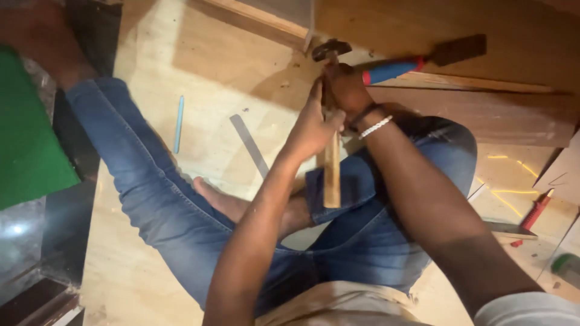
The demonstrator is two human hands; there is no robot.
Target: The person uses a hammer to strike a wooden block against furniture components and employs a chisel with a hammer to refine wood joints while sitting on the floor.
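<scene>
I sit cross-legged in blue jeans on a plywood sheet (199,72). A claw hammer with a wooden handle (331,175) points away from me, its dark head (330,48) against the edge of a brown wooden board (483,115). My left hand (311,124) wraps the upper handle from the left. My right hand (345,87), with a white bead bracelet at the wrist, grips the handle just below the head. A chisel with a blue and red handle (393,69) lies on the board, right beside my right hand.
A flat metal ruler (249,145) and a light blue pencil (179,124) lie on the plywood to the left. A red-handled tool (534,212) rests at the right. A green mat (27,145) and dark furniture stand at the far left.
</scene>
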